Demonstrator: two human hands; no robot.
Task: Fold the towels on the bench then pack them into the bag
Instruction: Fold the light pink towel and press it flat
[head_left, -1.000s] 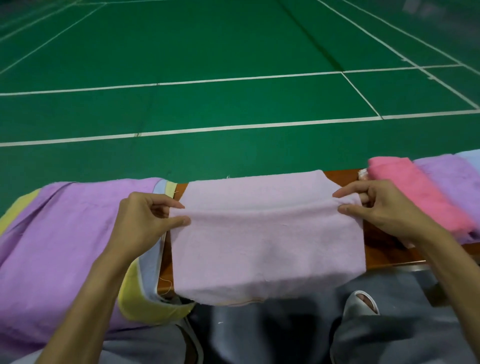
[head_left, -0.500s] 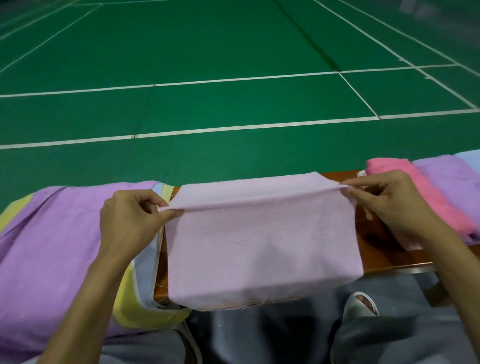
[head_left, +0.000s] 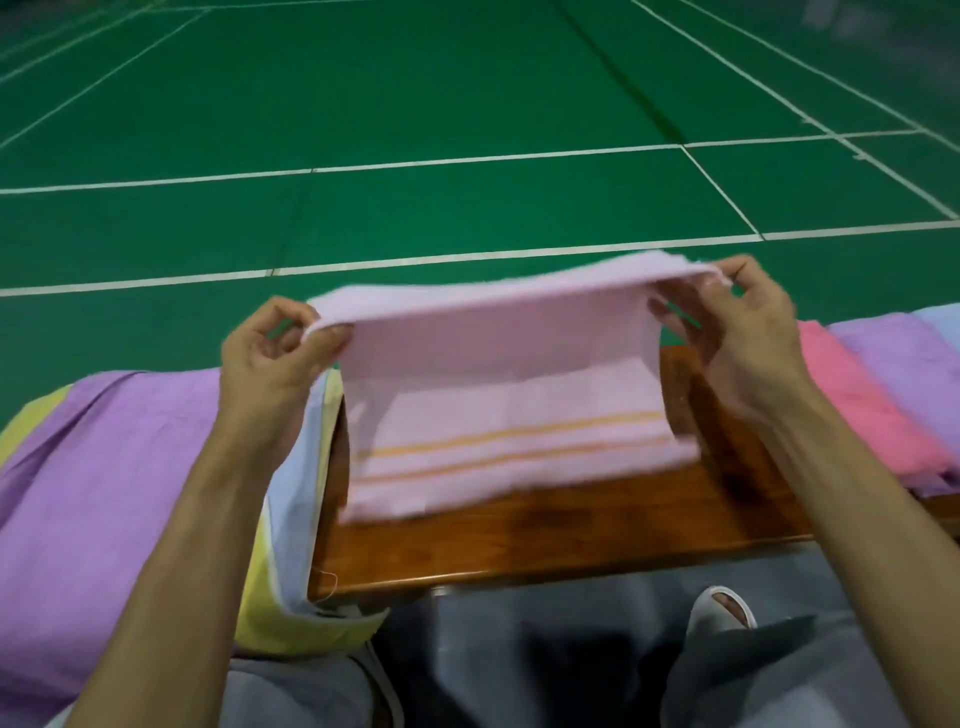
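A pale pink towel with two orange stripes near its lower end hangs folded over the wooden bench. My left hand pinches its upper left corner and my right hand pinches its upper right corner, both raised above the bench. The towel's lower end rests on the bench top. The image is blurred by motion. No bag is in view.
A pile of purple, yellow and light blue towels drapes over the bench at the left. Folded pink, purple and light blue towels lie at the right. Green court floor lies beyond. My knees and a slipper show below.
Both hands have lifted the pink towel's top edge up off the bench. Its hanging front part came up onto the bench, and the orange stripes now show.
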